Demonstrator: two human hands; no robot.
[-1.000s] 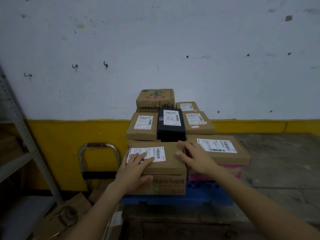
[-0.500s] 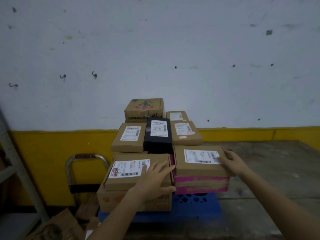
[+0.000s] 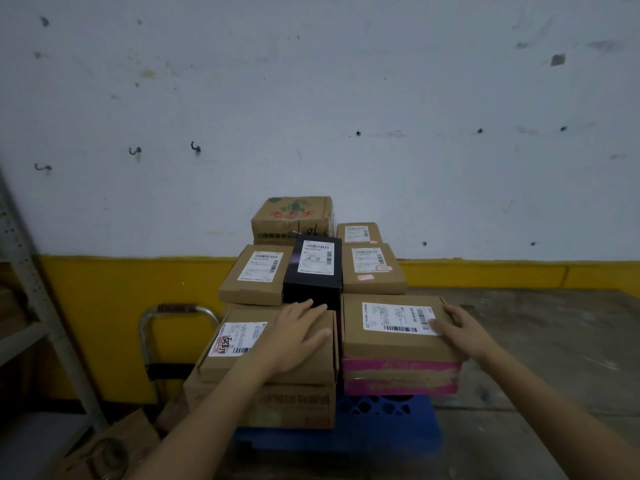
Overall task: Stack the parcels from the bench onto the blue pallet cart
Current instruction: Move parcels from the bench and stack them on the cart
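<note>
On top of the blue pallet cart (image 3: 388,427), the parcels are sitting in a neat pile, and both hands are now lying flat on the two front boxes. A moment ago the right hand (image 3: 460,329) was between the two front boxes; now it is pressing on the far right edge of the right front box (image 3: 398,327), fingers spread, gripping nothing. The left hand (image 3: 294,336) is resting open on the left front box (image 3: 270,344), with its fingertips touching the black box (image 3: 313,271) behind. It looks like the person is patting the pile straight, so the stacking seems nearly done. The cart is holding brown boxes in rows, a pink box (image 3: 398,375) under the right one, and a big printed box (image 3: 292,216) at the back. The bench (image 3: 554,341) beside the cart is showing no parcels.
</note>
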